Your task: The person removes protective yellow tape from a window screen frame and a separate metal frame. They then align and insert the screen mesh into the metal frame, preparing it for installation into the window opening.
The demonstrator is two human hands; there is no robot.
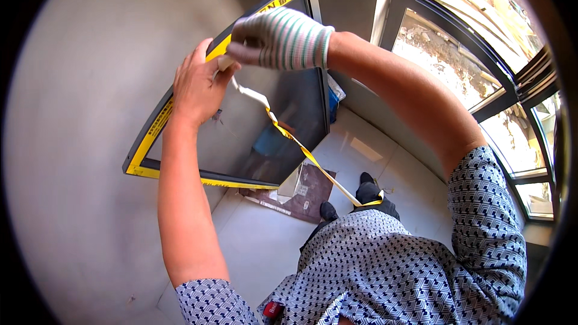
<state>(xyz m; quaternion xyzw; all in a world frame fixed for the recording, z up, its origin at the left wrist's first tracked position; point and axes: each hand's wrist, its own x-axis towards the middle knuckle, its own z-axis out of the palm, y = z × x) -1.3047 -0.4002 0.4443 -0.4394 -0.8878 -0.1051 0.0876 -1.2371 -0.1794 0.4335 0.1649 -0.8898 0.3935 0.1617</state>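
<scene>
A dark-framed glazed panel (pixel 253 138) stands tilted before me, with yellow printed protective film (pixel 148 138) along its frame. My bare left hand (pixel 198 87) is at the panel's upper left edge, its thumb and fingers closed round a twisted yellow-and-white film strip (pixel 286 132). The strip hangs from there past the panel's face, down to near my legs. My right hand (pixel 280 39), in a white glove with green stripes, is just above and right of the left. Its fingers are curled together close to the frame's film; what they pinch is hidden.
A plain grey wall (pixel 90 114) rises on the left. Large dark-framed windows (pixel 448 54) are on the right. Below the panel, a brown printed sheet (pixel 310 192) lies on pale floor tiles (pixel 253 235), beside my feet. A blue item (pixel 334 99) is behind the panel.
</scene>
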